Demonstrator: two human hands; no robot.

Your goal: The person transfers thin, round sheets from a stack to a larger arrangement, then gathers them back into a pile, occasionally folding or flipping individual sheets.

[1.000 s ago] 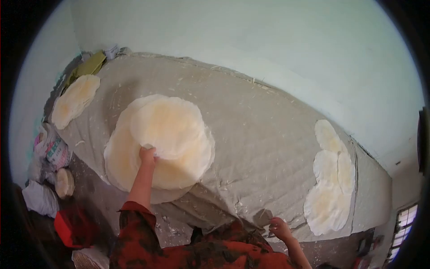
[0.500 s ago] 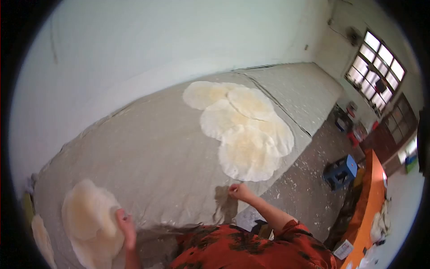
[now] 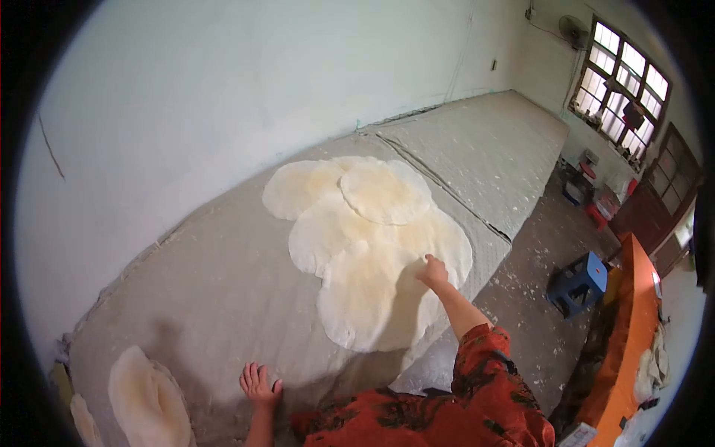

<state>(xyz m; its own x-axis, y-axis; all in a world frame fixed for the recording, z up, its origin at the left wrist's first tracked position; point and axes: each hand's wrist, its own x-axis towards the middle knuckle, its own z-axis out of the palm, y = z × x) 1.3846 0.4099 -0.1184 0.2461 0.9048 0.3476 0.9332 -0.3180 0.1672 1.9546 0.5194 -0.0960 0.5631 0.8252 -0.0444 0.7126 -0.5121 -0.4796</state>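
Several thin, round, cream-coloured sheets (image 3: 372, 287) lie overlapping on a grey cloth-covered surface (image 3: 231, 261). Over the right side of the nearest sheets reaches my right hand (image 3: 432, 272), its thumb and forefinger apart and nothing visible between them. My left hand (image 3: 261, 384) hovers low near the front edge of the cloth with its fingers spread. To the left of that hand is a stack of similar sheets (image 3: 149, 398), with slightly curled edges.
Part of another pale sheet (image 3: 86, 421) shows at the far lower left. A white wall (image 3: 223, 89) borders the back. On the right, a blue stool (image 3: 577, 283) stands on the scrap-strewn floor, beside an orange counter (image 3: 614, 350).
My left hand has left the stack's edge and shifted right, its fingers spreading. My right hand has moved up and right over the sheets, and its pinch has opened. The view has shifted.
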